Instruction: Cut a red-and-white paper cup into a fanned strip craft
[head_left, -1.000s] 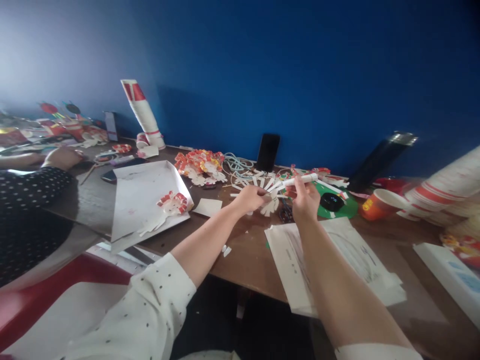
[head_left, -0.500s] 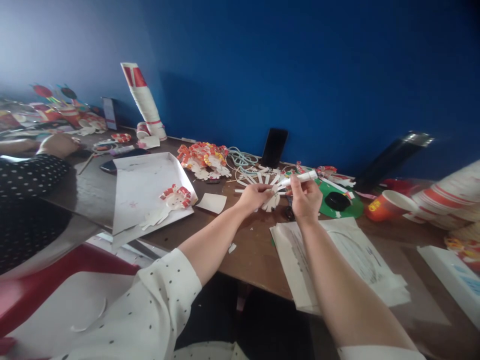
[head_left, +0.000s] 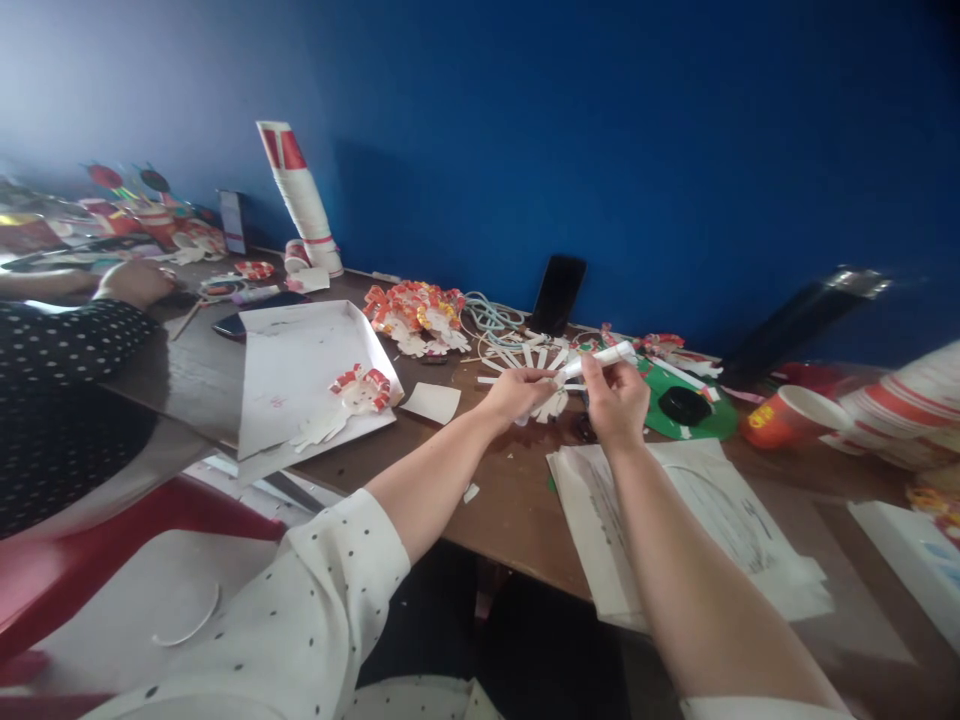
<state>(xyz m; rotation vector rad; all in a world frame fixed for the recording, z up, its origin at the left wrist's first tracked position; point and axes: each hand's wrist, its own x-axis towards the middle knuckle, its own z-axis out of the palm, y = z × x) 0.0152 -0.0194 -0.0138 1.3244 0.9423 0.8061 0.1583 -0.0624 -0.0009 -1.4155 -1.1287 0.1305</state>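
My left hand point(head_left: 516, 396) is closed, thumb and fingers pinching a white paper piece point(head_left: 553, 406) cut into strips that fan out like rays. In my right hand point(head_left: 619, 402) a slim white tube point(head_left: 602, 359) is gripped, slanting down to the left with its lower end at the middle of the fan. Whether it is a glue tube or a marker cannot be made out. The two hands are close together above the table, and my left fingers hide part of the paper.
Behind the hands, a black phone point(head_left: 559, 293) leans on the blue wall. Left lie a heap of red-and-white paper cutouts point(head_left: 417, 312) and a white box lid point(head_left: 289, 350). To the right are a green disc point(head_left: 720, 415), paper sheets point(head_left: 709, 500) and an orange cup point(head_left: 787, 415). A co-worker's hand point(head_left: 139, 283) rests far left.
The whole view has shifted slightly, so things appear a little further right. Both hands keep their hold on the paper piece and the tube, with hardly any movement.
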